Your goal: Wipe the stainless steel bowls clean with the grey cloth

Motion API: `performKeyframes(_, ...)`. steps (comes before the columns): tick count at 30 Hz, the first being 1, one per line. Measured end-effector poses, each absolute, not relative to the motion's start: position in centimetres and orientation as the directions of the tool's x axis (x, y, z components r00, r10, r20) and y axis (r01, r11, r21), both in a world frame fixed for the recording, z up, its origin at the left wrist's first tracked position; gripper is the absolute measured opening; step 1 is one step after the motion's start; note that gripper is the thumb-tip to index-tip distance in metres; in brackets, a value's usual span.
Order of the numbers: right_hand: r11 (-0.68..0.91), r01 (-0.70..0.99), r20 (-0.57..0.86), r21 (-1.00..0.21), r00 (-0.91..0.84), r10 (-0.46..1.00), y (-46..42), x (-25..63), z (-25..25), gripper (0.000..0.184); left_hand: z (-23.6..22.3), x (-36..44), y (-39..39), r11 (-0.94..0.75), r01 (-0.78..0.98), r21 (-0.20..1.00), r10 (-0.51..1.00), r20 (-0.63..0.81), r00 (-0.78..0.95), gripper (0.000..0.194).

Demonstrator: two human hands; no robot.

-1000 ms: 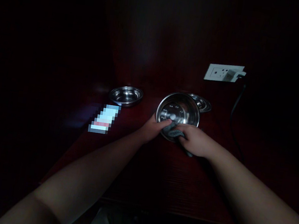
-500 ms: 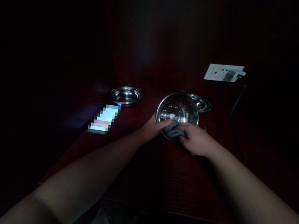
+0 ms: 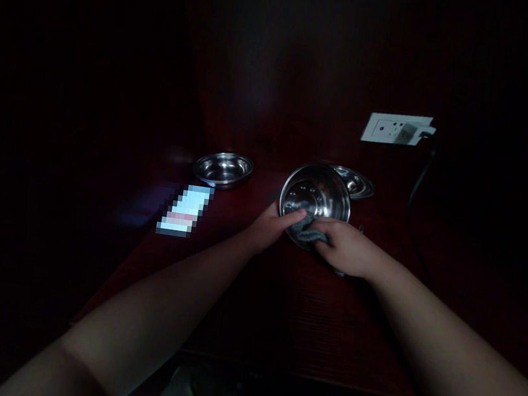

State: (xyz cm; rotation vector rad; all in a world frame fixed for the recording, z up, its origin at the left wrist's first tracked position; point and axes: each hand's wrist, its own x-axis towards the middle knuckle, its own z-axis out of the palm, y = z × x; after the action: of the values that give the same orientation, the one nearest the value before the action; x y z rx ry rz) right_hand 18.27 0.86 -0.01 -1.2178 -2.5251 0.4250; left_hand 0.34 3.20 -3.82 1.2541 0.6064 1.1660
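A shiny steel bowl (image 3: 330,197) is tilted with its mouth toward me above the dark red table. My left hand (image 3: 272,227) grips its left lower rim, thumb over the inside and the other fingers hidden behind. My right hand (image 3: 348,248) is closed on a grey-green cloth (image 3: 309,232), which lies over the bowl's lower rim and against its inner wall. Part of the cloth hangs below my right hand.
A shallow steel bowl (image 3: 223,169) stands at the back left. Behind the held bowl lies a steel dish or lid (image 3: 361,185), partly hidden. A lit, blurred-out screen (image 3: 185,211) rests on the left. A wall socket (image 3: 391,129) holds a plug with a dark cord (image 3: 415,186).
The held bowl's left edge has shifted very slightly right, and the bowl seems turned a little. Both hands keep their hold almost in place.
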Motion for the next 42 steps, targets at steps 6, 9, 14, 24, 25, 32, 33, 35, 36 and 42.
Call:
performKeyframes(6,0.618,0.678,0.154,-0.398,-0.615,0.773,0.78,18.23,-0.02,0.017,-3.88,0.32,3.27,-0.101,-0.336,0.936,0.917,0.219,0.334,0.034)
performKeyframes(9,0.625,0.672,0.157,-0.399,-0.621,0.768,0.75,18.22,0.02,0.019,-3.82,0.35,3.18,-0.094,-0.334,0.938,0.922,0.208,0.327,0.036)
performKeyframes(14,0.632,0.66,0.161,-0.407,-0.629,0.761,0.73,18.19,-0.05,0.021,-3.84,0.43,3.14,-0.091,-0.331,0.939,0.931,0.198,0.307,0.041)
performKeyframes(24,0.638,0.649,0.168,-0.414,-0.634,0.755,0.62,18.13,-0.09,0.022,-4.14,0.52,3.51,-0.13,-0.338,0.932,0.936,0.228,0.268,0.042)
performKeyframes(25,0.64,0.648,0.171,-0.413,-0.635,0.754,0.64,18.14,-0.13,0.022,-4.16,0.54,3.53,-0.13,-0.338,0.932,0.935,0.229,0.27,0.041)
performKeyframes(32,0.648,0.643,0.178,-0.409,-0.64,0.747,0.75,18.2,-0.28,0.023,-3.97,0.64,3.47,-0.146,-0.356,0.923,0.926,0.254,0.28,0.039)
performKeyframes(33,0.647,0.644,0.178,-0.408,-0.639,0.748,0.76,18.21,-0.28,0.023,-3.93,0.63,3.44,-0.148,-0.355,0.923,0.924,0.257,0.282,0.038)
performKeyframes(35,0.643,0.649,0.177,-0.407,-0.635,0.752,0.75,18.22,-0.28,0.024,-3.89,0.61,3.42,-0.153,-0.349,0.924,0.923,0.26,0.283,0.037)
performKeyframes(36,0.64,0.651,0.175,-0.408,-0.632,0.755,0.74,18.22,-0.27,0.024,-3.89,0.6,3.42,-0.154,-0.346,0.926,0.924,0.259,0.282,0.037)
performKeyframes(42,0.644,0.65,0.18,-0.404,-0.634,0.752,0.68,18.22,-0.24,0.024,-3.97,0.56,3.49,-0.14,-0.354,0.925,0.926,0.248,0.284,0.038)
